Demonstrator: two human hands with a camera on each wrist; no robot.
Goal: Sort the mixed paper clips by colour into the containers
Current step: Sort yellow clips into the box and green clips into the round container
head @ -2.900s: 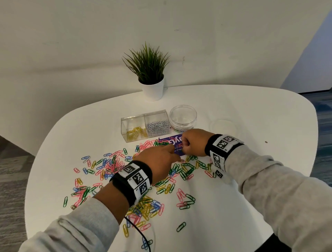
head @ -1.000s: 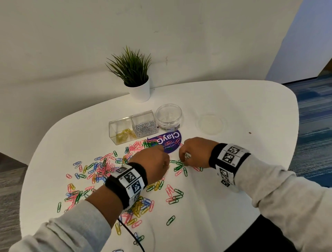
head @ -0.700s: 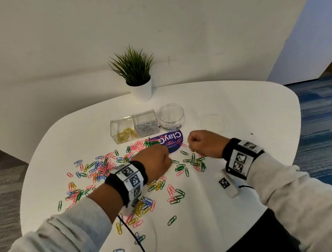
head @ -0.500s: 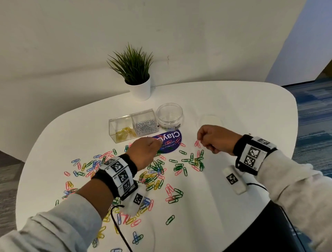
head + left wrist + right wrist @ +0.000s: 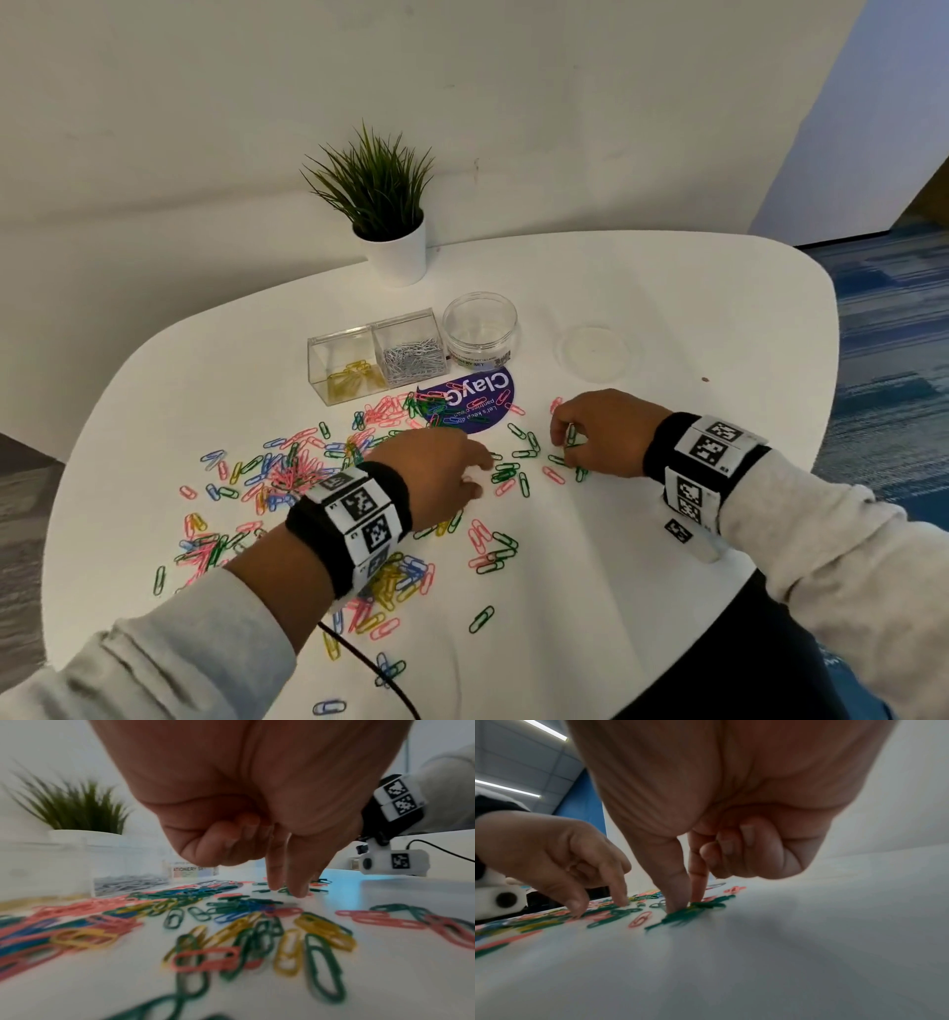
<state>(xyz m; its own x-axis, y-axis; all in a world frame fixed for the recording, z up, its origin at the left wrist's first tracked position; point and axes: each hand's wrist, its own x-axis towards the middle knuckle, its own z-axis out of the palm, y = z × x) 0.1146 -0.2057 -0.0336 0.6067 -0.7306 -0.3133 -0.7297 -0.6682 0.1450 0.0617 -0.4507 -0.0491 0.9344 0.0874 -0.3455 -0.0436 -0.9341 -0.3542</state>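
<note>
Here, a white rounded tabletop (image 5: pixel 642 591) stands against a pale wall, with blue patterned carpet to the right. At its far side sit a potted plant (image 5: pixel 382 205), a clear two-part box (image 5: pixel 377 354) with yellow clips in its left compartment and silver clips in its right, a round clear container (image 5: pixel 480 329) just beside it, and a clear lid (image 5: pixel 595 352) lying apart. A purple sticker (image 5: pixel 475 398) lies before the containers. Mixed paper clips (image 5: pixel 287 473) in pink, green, blue and yellow spread over the near and left tabletop.

The left hand (image 5: pixel 436 478) is lowered over the clips near the middle, two straight fingertips (image 5: pixel 295 888) touching down among green clips while the other fingers curl under; it holds nothing that shows. The right hand (image 5: pixel 601 434) is knuckles-up to the right, thumb and forefinger pressed down pinching at a small cluster of green clips (image 5: pixel 695 912), the remaining fingers tucked in.

Half a second earlier the right hand hovered as a raised fist near the lid; it has since dropped to the tabletop. The left hand has moved from near the sticker toward the right, closer to the other hand
</note>
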